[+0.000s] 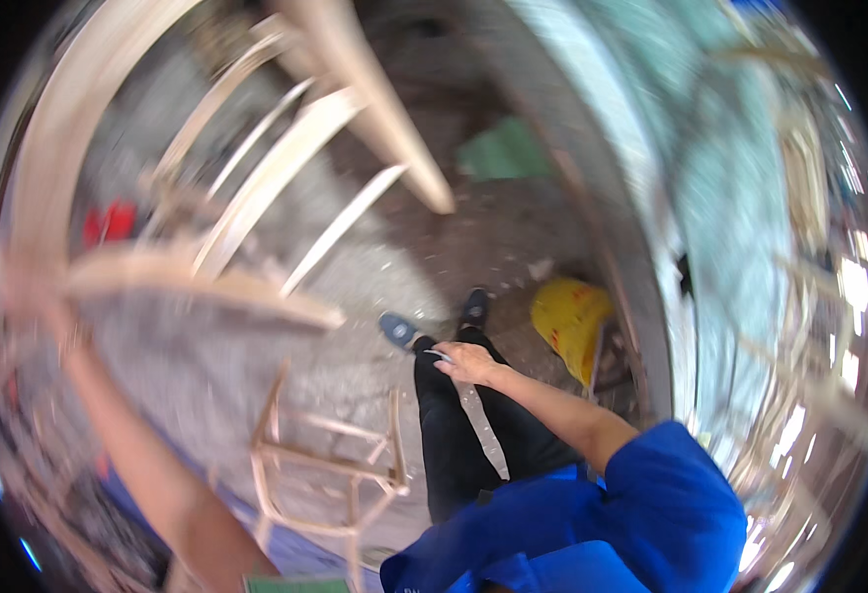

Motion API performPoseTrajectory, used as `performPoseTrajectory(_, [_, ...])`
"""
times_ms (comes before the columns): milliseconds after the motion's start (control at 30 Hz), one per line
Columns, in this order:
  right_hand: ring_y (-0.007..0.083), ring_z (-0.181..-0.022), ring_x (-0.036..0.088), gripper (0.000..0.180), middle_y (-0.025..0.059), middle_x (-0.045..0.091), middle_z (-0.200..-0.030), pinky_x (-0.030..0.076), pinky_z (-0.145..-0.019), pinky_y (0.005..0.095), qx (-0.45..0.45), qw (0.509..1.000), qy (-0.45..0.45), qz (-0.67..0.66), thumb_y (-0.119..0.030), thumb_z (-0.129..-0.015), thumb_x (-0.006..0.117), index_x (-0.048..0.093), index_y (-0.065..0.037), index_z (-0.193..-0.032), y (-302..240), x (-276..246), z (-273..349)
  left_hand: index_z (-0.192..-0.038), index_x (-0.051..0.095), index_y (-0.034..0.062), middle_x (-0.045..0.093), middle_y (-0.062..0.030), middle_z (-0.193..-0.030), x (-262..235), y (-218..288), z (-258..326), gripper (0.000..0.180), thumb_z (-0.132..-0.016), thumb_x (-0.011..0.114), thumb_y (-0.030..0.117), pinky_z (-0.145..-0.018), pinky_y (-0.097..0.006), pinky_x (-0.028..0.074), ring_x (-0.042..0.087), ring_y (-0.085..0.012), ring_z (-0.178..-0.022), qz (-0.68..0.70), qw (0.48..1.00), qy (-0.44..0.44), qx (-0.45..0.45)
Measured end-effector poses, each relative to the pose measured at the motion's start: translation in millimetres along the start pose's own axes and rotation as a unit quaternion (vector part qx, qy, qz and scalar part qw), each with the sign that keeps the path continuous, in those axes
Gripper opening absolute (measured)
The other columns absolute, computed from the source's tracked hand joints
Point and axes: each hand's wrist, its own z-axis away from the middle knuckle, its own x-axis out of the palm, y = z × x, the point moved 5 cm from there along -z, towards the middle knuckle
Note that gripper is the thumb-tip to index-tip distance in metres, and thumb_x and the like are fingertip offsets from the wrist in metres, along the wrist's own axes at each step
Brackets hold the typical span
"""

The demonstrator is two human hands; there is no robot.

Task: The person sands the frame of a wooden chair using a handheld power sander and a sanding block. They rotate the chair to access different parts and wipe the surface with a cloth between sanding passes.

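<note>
A large pale wooden chair frame, with a curved rail and several slats, fills the upper left. At its left corner is my left hand, closed around the wood; motion blurs its fingers. My right hand is in front of my thighs, its fingers closed. From them sticks a small grey-white piece, too small to name. The right hand is well apart from the chair frame.
A smaller wooden frame with legs stands on the floor to my left. At my right lies a yellow sack or container, beside a long, greenish-covered surface. Something red shows behind the chair frame. Pale chips dot the floor.
</note>
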Motion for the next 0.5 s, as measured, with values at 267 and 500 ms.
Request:
performPoseTrajectory(267, [0.0294, -0.082, 0.057, 0.058, 0.0116, 0.056, -0.091, 0.047, -0.073, 0.0396, -0.025, 0.857, 0.512, 0.06, -0.017, -0.073, 0.072, 0.052, -0.009, -0.127, 3.7, -203.8, 145.0, -0.102, 0.061, -0.0098, 0.065, -0.025, -0.097, 35.5, 66.3, 27.2, 0.054, -0.087, 0.065, 0.042, -0.081, -0.043, 0.049, 0.064, -0.0329, -0.087, 0.046, 0.999, -0.006, 0.001])
performPoseTrajectory(500, [0.0331, -0.094, 0.059, 0.044, 0.0144, 0.061, -0.098, 0.047, -0.081, 0.0423, 0.239, 0.687, 0.685, 0.037, -0.016, -0.082, 0.065, 0.054, -0.006, -0.124, 92.2, -218.5, 309.5, -0.104, 0.059, -0.0106, 0.064, -0.0271, -0.1, 38.8, 140.4, 60.6, 0.055, -0.088, 0.064, 0.042, -0.082, -0.044, 0.048, 0.062, -0.0349, -0.088, 0.071, 0.997, -0.023, 0.029])
